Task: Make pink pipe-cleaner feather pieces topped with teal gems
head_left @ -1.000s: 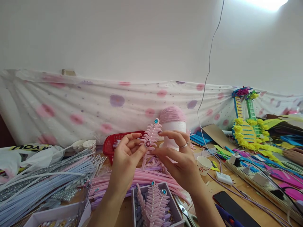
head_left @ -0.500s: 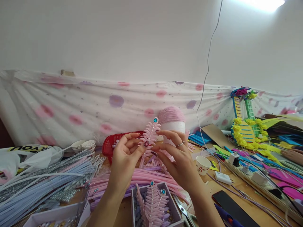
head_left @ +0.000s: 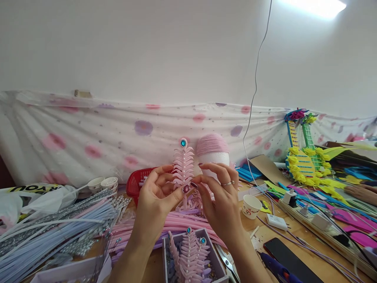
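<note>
A pink feather-shaped ornament (head_left: 183, 167), with a row of pearls down its middle and a blue gem at its tip, stands upright between my hands. My left hand (head_left: 157, 196) pinches its lower part between thumb and fingers. The thumb and index finger of my right hand (head_left: 219, 192) close on its lower right edge, the other fingers raised. Below them, a grey box (head_left: 166, 259) holds several similar pink ornaments (head_left: 188, 255) with blue gems. Behind the right hand stands a white foam head form (head_left: 219, 158) wrapped in pink yarn.
Bundles of pink and pale blue stems (head_left: 73, 226) cover the left and middle. At right lie scissors (head_left: 226, 261), a glue gun (head_left: 277, 269), a phone (head_left: 290, 259), a paper cup (head_left: 251, 206) and a power strip (head_left: 326, 232). Another person's hand (head_left: 361, 193) is at the far right.
The ornament has turned from tilting right to upright and shifted slightly left. The right fingers have moved to its lower edge beside my left thumb. The view has shifted slightly.
</note>
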Demonstrator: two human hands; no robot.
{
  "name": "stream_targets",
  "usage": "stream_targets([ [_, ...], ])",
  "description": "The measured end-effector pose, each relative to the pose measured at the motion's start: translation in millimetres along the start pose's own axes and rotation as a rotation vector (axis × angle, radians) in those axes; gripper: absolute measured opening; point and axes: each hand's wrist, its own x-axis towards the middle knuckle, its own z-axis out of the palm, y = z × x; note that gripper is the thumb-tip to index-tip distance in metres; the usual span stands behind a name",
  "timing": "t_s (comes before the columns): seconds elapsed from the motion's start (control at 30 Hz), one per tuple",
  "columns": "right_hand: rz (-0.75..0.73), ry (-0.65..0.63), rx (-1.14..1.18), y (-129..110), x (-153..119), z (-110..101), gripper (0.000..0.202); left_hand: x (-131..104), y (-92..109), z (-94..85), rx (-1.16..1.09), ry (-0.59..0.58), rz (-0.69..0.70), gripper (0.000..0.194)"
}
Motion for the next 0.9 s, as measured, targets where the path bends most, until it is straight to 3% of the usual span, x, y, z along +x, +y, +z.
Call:
stream_targets([
  [0.13, -0.001, 0.0, 0.019, -3, 0, 1, 0.022, -2, 3, 4.0, -0.037, 0.072, 0.008, 0.057],
  [0.3, -0.01, -0.022, 0.022, 2, 1, 0, 0.023, -3, 4, 5.6, -0.056, 0.064, -0.005, 0.056],
  [0.47, 0.017, 0.042, -0.042, -3, -2, 6, 0.022, -3, -2, 6.2, -0.058, 0.069, 0.01, 0.054],
  [0.63, 0.054, 0.078, 0.004, -8, -4, 8, 0.025, -1, -2, 2.9, -0.067, 0.092, 0.009, 0.066],
  [0.73, 0.052, 0.061, 0.121, -3, -1, 2, 0.026, 1, 2, 0.9, -0.071, 0.1, 0.008, 0.068],
  [0.9, 0.019, -0.084, 0.19, 3, 2, -7, 0.024, 0, 6, 1.2, -0.078, 0.079, -0.02, 0.064],
])
